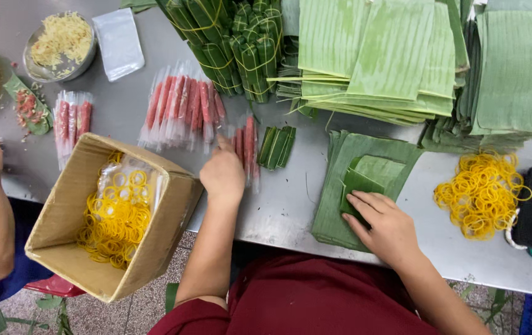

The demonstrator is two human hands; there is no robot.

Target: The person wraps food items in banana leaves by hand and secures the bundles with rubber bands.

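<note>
the left hand (222,175) is reaching, loosely curled and holding nothing, to a thin wrapped sausage (248,147) mid-tabletop: light, slippery, best pinched midway. the right hand (385,224) is pressing flat, open, on soft, tearable leaves (353,162) at the near edge.

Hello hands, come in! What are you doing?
Left hand reaching plastic-wrapped red sausage sticks. Right hand pressing folded green banana leaf. Cardboard box of yellow rubber bands beside left arm.

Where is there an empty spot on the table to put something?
Bare metal shows between the folded leaf pile and the loose rubber bands, and below the small green bundle. The far side is crowded with stacked leaves.
</note>
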